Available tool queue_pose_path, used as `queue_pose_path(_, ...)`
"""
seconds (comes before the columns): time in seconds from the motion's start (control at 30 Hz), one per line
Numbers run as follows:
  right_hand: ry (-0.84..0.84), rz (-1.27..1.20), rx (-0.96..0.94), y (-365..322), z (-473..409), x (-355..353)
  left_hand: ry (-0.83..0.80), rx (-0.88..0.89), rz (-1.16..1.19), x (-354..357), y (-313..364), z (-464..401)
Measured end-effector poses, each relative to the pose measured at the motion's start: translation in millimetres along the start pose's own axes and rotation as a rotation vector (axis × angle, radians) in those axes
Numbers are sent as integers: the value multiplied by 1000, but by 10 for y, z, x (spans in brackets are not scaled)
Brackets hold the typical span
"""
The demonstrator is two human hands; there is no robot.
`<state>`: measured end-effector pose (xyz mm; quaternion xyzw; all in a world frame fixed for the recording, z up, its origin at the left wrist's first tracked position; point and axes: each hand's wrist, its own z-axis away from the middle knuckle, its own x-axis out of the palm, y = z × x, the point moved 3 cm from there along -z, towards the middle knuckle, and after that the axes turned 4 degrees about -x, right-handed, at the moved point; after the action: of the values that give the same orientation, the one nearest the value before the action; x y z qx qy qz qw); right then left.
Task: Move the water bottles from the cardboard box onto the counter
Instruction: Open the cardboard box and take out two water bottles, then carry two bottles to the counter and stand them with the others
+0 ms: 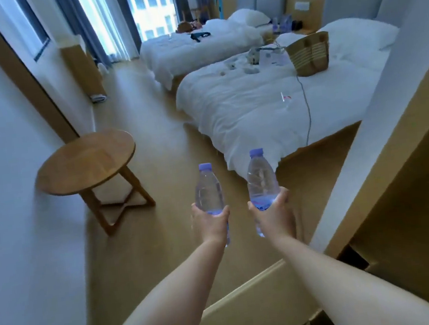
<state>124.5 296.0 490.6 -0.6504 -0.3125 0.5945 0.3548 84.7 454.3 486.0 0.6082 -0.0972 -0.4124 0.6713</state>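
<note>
My left hand [209,223] grips a clear water bottle [208,189] with a pale purple cap, held upright over the wooden floor. My right hand [274,213] grips a second clear water bottle [260,177] of the same kind, also upright, a little higher and to the right. Both arms reach forward from the bottom of the head view. A cardboard box flap [254,307] shows below my arms at the bottom edge; its inside is hidden. No counter is plainly visible.
A round wooden side table [87,162] stands to the left by the wall. A bed with white bedding [268,102] and a woven bag [309,54] lies ahead right, a second bed [200,43] beyond. A wooden cabinet panel [409,167] rises on the right.
</note>
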Motion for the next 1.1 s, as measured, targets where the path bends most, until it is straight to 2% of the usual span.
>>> queue_pose_path(0.07,-44,-26,-45,-265,-176,244,63,-26,38,-174,86,-193)
queue_pose_path(0.23,-140,-41,-159,-748,-632,899,195,4,-46,-467,277,-811)
queue_pose_path(0.5,-300,-129,-240,-1394,-1777,1944,359,-123,-15,-408,731,-2261)
queue_pose_path(0.83,-416,-46,-325,-2146,-2923,3066,450,-163,26,-406,1186,-3840)
queue_pose_path(1.1,-431,-14,-325,-2842,-3888,4463,442,-212,78,-663,1270,-5672)
